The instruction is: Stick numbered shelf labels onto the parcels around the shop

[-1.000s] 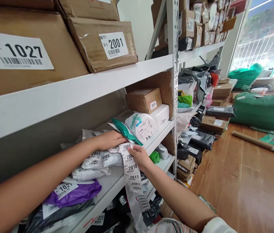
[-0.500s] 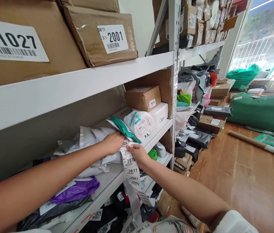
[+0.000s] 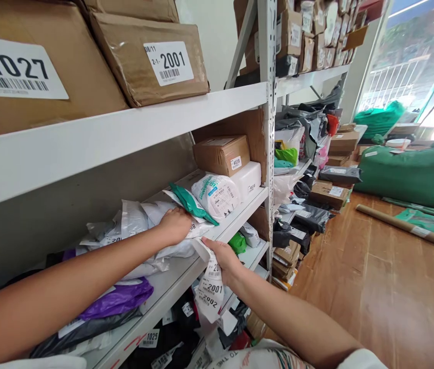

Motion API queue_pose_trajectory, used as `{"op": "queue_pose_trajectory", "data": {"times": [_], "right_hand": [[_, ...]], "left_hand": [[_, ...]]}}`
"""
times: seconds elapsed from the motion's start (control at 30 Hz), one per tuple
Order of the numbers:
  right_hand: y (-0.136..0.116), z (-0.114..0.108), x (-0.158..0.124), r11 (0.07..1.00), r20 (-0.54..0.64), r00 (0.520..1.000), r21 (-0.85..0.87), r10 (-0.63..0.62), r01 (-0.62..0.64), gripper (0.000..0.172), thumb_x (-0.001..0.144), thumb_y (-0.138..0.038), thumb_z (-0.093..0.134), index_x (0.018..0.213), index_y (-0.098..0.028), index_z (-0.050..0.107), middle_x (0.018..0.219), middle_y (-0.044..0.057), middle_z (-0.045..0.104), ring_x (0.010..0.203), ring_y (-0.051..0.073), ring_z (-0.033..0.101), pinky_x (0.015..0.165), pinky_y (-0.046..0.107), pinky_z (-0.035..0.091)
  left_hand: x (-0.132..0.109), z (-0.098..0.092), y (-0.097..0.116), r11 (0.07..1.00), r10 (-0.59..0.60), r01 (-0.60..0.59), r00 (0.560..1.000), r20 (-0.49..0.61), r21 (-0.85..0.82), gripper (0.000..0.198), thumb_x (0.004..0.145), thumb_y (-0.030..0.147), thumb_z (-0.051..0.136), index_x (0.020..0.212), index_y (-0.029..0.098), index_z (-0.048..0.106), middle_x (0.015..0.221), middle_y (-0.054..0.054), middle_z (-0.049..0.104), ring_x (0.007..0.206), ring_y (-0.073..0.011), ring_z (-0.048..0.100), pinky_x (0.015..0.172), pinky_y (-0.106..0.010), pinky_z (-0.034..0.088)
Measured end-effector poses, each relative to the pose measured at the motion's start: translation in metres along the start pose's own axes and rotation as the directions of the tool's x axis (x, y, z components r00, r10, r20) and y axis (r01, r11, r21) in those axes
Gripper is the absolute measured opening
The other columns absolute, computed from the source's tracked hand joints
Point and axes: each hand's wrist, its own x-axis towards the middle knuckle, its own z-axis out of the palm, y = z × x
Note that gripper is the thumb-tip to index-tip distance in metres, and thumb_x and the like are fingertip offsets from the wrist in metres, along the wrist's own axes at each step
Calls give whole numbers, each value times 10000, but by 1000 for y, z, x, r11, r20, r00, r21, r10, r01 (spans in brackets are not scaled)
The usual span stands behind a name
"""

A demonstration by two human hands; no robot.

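Note:
My left hand (image 3: 177, 225) rests on the middle shelf with its fingers curled at a white plastic parcel (image 3: 200, 228). A label ending in 08 shows on that parcel beside my fingers; the fingertips are partly hidden. Against it leans a teal mailer (image 3: 194, 203). Just in front of the shelf edge, my right hand (image 3: 222, 259) pinches a strip of white number labels (image 3: 210, 292) between thumb and fingers. The strip hangs down in a twist, with 2001 and 2002 readable. Behind the mailer sits a round white wrapped parcel (image 3: 219, 197).
White metal shelf beams (image 3: 124, 141) run across at head height and below. Cartons (image 3: 163, 56) stand on the top shelf. Grey-white mailers and a purple mailer (image 3: 119, 300) fill the middle shelf's left. A large green sack (image 3: 405, 174) and a cardboard tube (image 3: 401, 223) lie on the wooden floor.
My right hand has moved slightly down, away from the parcel, taking the label strip with it. The strip has twisted. My left hand stays at the parcel, whose label now shows apart from the strip.

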Motion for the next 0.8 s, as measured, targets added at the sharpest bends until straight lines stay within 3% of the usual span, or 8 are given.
{"op": "queue_pose_trajectory", "data": {"times": [0.17,0.23,0.33,0.4,0.57,0.67,0.73,0.8], "right_hand": [[0,-21,-8,986,71,986,-61,-150,155,456,604,-444,830,564,-201,446,421,-77,448,372,61,338,401,216,235],[-5,-28,-9,963,87,964,-80,-250,257,491,603,-468,827,562,-202,416,437,-82,439,390,53,320,414,215,208],[-14,-34,-8,902,143,910,-140,-390,409,490,638,-472,807,568,-196,409,468,-83,440,424,49,319,442,217,211],[-19,-35,-7,854,195,870,-183,-454,487,447,657,-457,801,592,-190,448,501,-75,474,454,57,358,464,216,245],[-29,-36,-3,816,369,821,-223,-435,533,310,683,-408,796,834,-204,618,754,-4,670,662,141,588,653,273,456],[-35,-36,1,671,456,712,-284,-535,685,229,749,-394,748,823,-194,663,938,47,681,894,181,623,849,315,464],[-36,-35,6,559,506,617,-284,-603,779,207,772,-388,730,781,-193,662,1097,70,650,1058,203,589,971,333,416],[-35,-31,11,512,532,567,-265,-629,817,208,786,-397,716,787,-197,659,1189,75,617,1133,213,558,1019,345,386]], "left_hand": [[-7,-17,3,983,-184,183,981,-60,-20,441,764,273,668,1119,46,538,1061,-228,616,864,-309,641,691,-358,486],[-11,-26,0,975,-203,214,968,-148,56,343,787,211,630,1089,84,526,1062,-197,599,880,-307,629,693,-364,475],[-14,-33,-9,983,-51,97,959,-277,155,155,826,204,584,971,155,559,1016,-139,610,981,-329,581,791,-420,453],[-14,-31,-15,996,34,-3,940,-340,90,143,841,254,592,961,179,577,1007,-106,621,1012,-312,563,838,-423,441],[-15,-20,-28,986,62,-126,883,-465,-106,230,853,372,605,1012,206,623,1088,-70,621,1002,-250,561,886,-373,430],[-16,-18,-35,965,185,-243,896,-403,-96,210,874,369,569,948,211,685,1063,-72,627,991,-241,568,890,-364,421],[-16,-18,-38,920,309,-357,914,-264,-160,241,900,343,518,1007,238,706,1025,-57,642,962,-211,591,859,-319,435],[-13,-17,-39,890,364,-388,921,-139,-241,301,934,330,437,1044,258,708,1007,-47,654,931,-187,611,822,-285,449]]}}
